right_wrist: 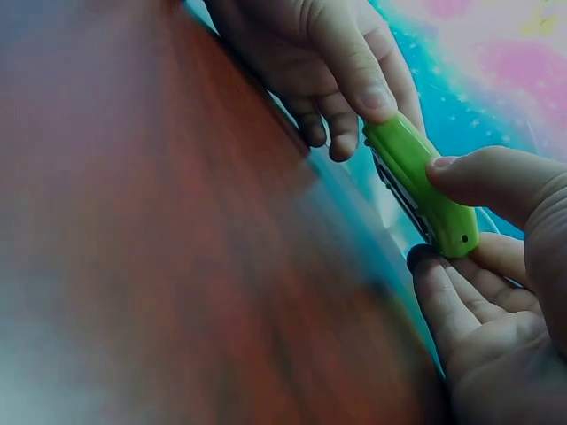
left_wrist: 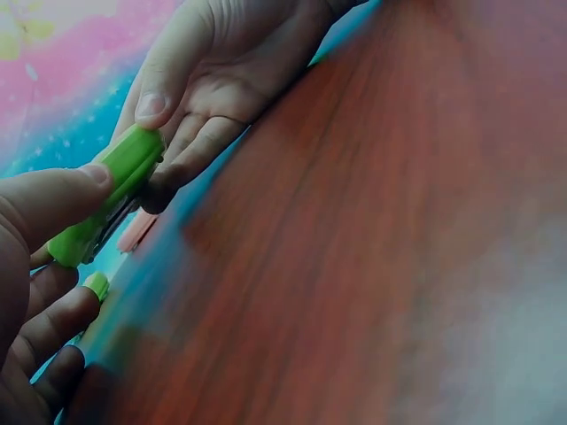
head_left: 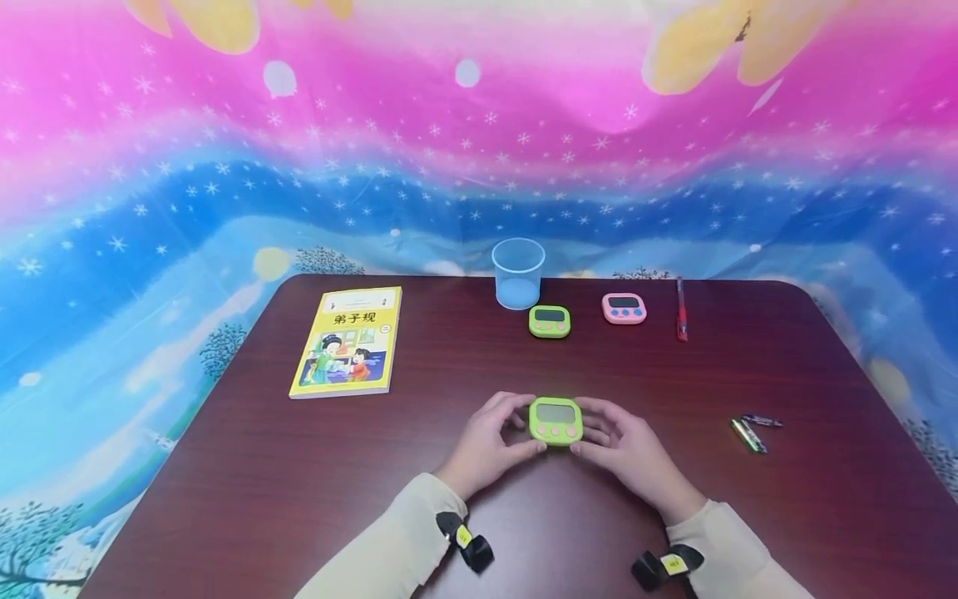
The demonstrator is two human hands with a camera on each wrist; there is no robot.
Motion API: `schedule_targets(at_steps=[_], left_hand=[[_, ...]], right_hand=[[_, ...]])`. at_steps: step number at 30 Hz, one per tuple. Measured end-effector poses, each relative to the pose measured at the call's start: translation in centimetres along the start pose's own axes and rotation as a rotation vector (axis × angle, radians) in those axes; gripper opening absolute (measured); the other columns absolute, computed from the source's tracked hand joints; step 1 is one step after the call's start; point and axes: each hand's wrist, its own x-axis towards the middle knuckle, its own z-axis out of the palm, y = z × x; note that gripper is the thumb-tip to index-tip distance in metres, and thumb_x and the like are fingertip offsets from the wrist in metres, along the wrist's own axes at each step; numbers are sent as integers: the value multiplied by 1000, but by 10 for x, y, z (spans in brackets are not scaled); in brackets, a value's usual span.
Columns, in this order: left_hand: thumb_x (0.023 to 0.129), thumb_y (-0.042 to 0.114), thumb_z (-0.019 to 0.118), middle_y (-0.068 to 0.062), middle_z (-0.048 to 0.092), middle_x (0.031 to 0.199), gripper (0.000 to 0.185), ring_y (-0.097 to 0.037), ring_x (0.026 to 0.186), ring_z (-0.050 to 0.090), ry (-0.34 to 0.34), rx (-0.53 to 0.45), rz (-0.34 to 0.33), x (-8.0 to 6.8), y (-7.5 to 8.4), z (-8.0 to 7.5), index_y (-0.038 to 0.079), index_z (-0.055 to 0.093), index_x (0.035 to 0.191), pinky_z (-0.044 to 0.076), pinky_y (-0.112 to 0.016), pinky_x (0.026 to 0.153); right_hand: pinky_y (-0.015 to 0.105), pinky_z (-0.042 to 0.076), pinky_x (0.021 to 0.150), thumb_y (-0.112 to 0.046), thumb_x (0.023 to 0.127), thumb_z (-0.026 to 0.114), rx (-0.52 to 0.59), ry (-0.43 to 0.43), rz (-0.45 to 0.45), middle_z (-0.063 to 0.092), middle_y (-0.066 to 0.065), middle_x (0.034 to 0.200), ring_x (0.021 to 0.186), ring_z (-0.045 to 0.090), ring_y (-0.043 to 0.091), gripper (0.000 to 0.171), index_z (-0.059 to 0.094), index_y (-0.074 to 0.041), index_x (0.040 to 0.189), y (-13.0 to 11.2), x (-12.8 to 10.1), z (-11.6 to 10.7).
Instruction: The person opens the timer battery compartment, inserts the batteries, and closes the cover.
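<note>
The green timer (head_left: 555, 420) sits between the two hands, a little above the near middle of the dark table (head_left: 247, 482), with its face and three pink buttons turned up toward the person. The left hand (head_left: 488, 441) pinches its left end and the right hand (head_left: 624, 449) pinches its right end, so neither hand is nearer; the timer lies straight between them. Its long side runs left to right, from one hand to the other. In the left wrist view the left thumb (left_wrist: 53, 204) presses on the top edge of the timer (left_wrist: 106, 195) and the curled fingers wait below it. In the right wrist view the right thumb (right_wrist: 487, 181) lies on the timer (right_wrist: 421, 186) in the same way, with the fingers bent under it. Whether the lower edge touches the table, I cannot tell.

Going outward from this timer, two small batteries (head_left: 752, 430) lie to its right, well apart from the right hand. Farther from the person stands a second green timer (head_left: 550, 321), and to the right of that one a pink timer (head_left: 624, 308), then a red pen (head_left: 681, 309) lying along the far-near direction. A clear plastic cup (head_left: 518, 273) stands just behind the second green timer. A yellow book (head_left: 348, 341) lies far to the left of the held timer.
</note>
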Motion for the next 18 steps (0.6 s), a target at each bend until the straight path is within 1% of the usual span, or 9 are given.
schedule_targets(at_steps=[5, 13, 18], left_hand=[[82, 24, 86, 5, 59, 121, 63, -8, 97, 60, -19, -3, 0, -2, 3, 0, 9, 59, 137, 53, -24, 88], [82, 27, 86, 6, 59, 120, 63, -8, 98, 60, -41, 3, -14, -2, 3, -1, 12, 59, 136, 53, -24, 88], [81, 29, 86, 7, 61, 118, 62, -8, 98, 60, -55, 9, -9, -2, 4, 0, 14, 61, 135, 52, -24, 88]], right_hand=[[28, 57, 90, -1, 84, 79, 30, -1, -56, 62, 26, 129, 112, 67, 18, 60, 52, 5, 137, 0, -4, 0], [29, 55, 93, -1, 84, 79, 65, -4, -77, 61, 26, 131, 117, 64, 24, 59, 53, 5, 137, 0, -4, -1], [29, 54, 95, 2, 82, 80, 71, 8, -127, 60, 26, 132, 119, 63, 22, 58, 55, 5, 135, -1, -7, -2]])
